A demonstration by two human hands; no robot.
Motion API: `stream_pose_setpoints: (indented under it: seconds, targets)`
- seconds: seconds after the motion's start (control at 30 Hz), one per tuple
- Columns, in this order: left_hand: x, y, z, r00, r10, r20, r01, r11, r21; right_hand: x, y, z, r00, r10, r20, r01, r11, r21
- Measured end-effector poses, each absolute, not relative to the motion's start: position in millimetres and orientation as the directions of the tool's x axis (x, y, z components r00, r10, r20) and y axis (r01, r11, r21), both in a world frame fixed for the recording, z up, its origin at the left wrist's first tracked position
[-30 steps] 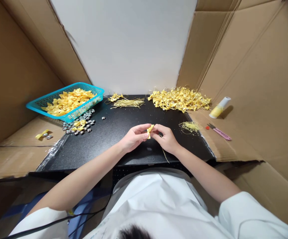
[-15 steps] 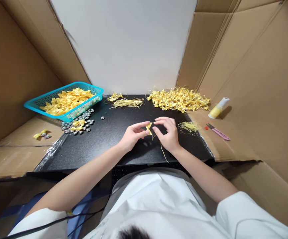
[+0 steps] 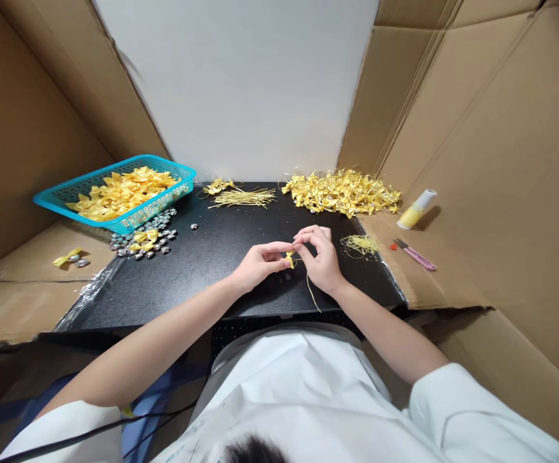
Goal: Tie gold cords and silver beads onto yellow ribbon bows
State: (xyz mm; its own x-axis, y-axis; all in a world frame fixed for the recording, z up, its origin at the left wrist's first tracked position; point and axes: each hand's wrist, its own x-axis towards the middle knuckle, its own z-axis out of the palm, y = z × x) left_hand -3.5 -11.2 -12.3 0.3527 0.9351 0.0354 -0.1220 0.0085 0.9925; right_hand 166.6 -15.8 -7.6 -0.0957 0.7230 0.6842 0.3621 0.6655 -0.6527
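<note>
At ten o'clock a teal basket (image 3: 115, 196) holds yellow ribbon pieces. The left hand (image 3: 258, 265) pinches a small yellow bow (image 3: 289, 258) at table centre — steadying it, seemingly — while the right hand (image 3: 321, 259) grips a thin gold thread (image 3: 312, 292) trailing toward six o'clock. The bow looks crumpled, satiny.

A plain white wall (image 3: 240, 90) closes off the back, evenly lit, with brown cardboard panels leaning in on the left (image 3: 23, 122) and the right (image 3: 491, 141) to box in the workspace. In the middle sits a black, speckled table (image 3: 211, 251), and flattened cardboard (image 3: 23, 289) spreads out level with it on both sides.
</note>
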Motion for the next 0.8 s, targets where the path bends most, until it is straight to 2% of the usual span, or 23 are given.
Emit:
stream_pose_setpoints:
  seconds: [0.1, 0.17, 0.27, 0.37, 0.5, 0.8]
  targets:
    - [-4, -10, -13, 0.380, 0.925, 0.010, -0.074, 0.020, 0.997, 171, -13, -6, -0.088, 0.739, 0.668, 0.240, 0.667, -0.706]
    - [-4, -10, -14, 0.390, 0.921, 0.005, -0.077, 0.027, 0.997, 171, -10, -8, -0.130, 0.785, 0.606, 0.144, 0.620, -0.771]
    - [-4, -10, -13, 0.399, 0.917, 0.020, -0.102, 0.022, 0.995, 168, -7, -11, -0.216, 0.863, 0.457, 0.015, 0.471, -0.882]
    - [-4, -10, -13, 0.405, 0.914, 0.024, -0.109, 0.023, 0.994, 165, -7, -12, -0.260, 0.905, 0.337, -0.092, 0.324, -0.941]
    - [-5, -9, -13, 0.403, 0.915, 0.001, -0.103, 0.044, 0.994, 166, -7, -4, -0.239, 0.937, 0.256, -0.168, 0.220, -0.961]
    - [-6, -6, -19, 0.434, 0.901, 0.010, 0.013, -0.018, 1.000, 203, -4, 49, -0.195, 0.952, 0.237, -0.275, 0.179, -0.945]
